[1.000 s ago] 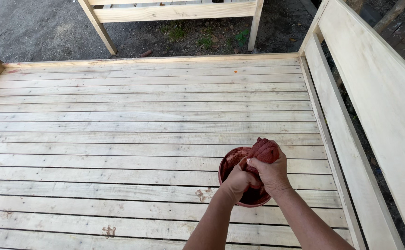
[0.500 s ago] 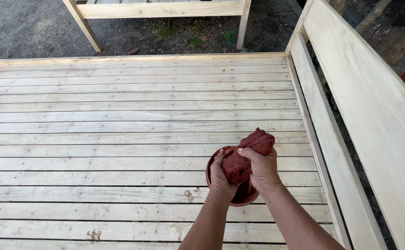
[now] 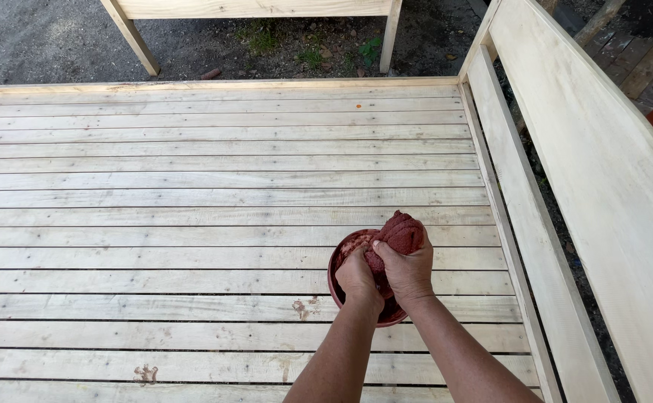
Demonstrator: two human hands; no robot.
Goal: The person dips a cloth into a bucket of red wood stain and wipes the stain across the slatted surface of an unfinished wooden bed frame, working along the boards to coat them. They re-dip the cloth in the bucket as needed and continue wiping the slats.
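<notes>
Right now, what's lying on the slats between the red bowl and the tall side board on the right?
In the head view, only bare plank and a low inner rail separate the bowl from the side board; no loose object lies there.

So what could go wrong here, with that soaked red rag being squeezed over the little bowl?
Drips may miss the bowl: the red rag bulges past its rim, and reddish spots already mark the pale wooden slats. Both hands, left hand and right hand, press right above the bowl, so it might get tipped. Any spill would likely run through the gaps between slats.
</notes>
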